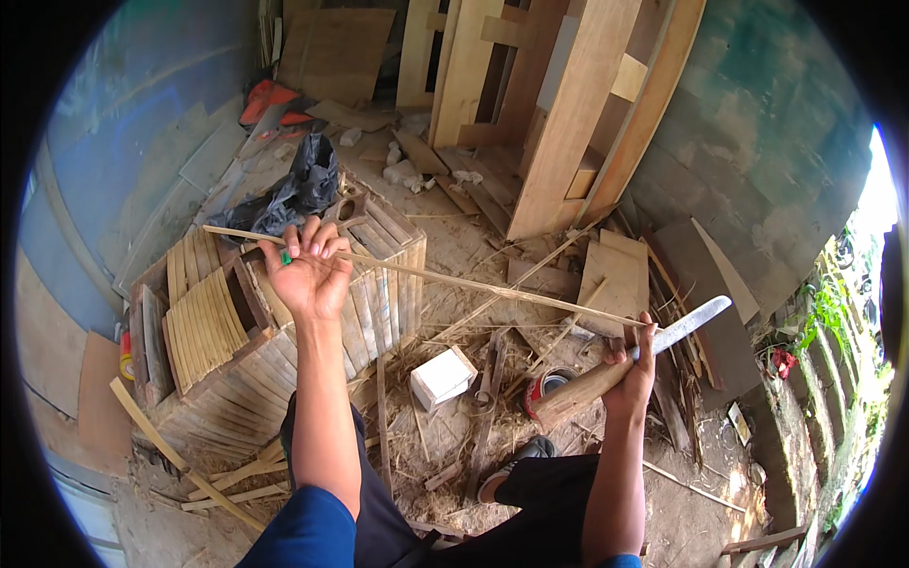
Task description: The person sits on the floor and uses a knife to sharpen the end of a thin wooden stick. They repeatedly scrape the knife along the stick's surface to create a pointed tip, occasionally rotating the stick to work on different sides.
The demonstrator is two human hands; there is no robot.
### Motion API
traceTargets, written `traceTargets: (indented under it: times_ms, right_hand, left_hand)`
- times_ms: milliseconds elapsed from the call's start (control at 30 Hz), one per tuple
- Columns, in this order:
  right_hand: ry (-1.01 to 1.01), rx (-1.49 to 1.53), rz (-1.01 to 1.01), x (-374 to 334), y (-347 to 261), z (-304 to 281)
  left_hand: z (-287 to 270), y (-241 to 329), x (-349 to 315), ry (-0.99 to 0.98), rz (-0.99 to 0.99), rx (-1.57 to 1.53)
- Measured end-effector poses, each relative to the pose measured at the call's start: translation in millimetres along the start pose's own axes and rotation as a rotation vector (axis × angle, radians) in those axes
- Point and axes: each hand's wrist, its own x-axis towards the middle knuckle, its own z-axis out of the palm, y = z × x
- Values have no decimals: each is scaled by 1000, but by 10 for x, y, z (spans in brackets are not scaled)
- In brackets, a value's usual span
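A long thin bamboo strip [454, 276] slants across in front of me, its left end higher. My left hand [312, 273], palm up, pinches it near that end; a small green bit [285, 257] shows at the fingers. My right hand [632, 377] is wrapped round the thick wooden handle of a large knife [571, 394]. Its pale blade points up and to the right. The strip's right end meets my right-hand fingers beside the blade; whether the edge touches it, I cannot tell.
A slatted wooden crate-like stand [379, 293] at left bears a black plastic bag [308, 185]. On the littered ground are a white block [443, 381] and a red can [535, 393]. Tall wooden frames [578, 114] stand at the back. Loose boards [615, 279] lie at right.
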Motion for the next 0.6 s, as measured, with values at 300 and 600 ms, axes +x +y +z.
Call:
traceTargets:
  times_ms: [300,600]
  right_hand:
    - [-3,195,-25,65,-24,-54]
    - [88,217,-39,27,-112,-120]
  left_hand:
    - [-88,-189,2,267,-86,-251]
    - [-100,-373,-74,313,-135,-40]
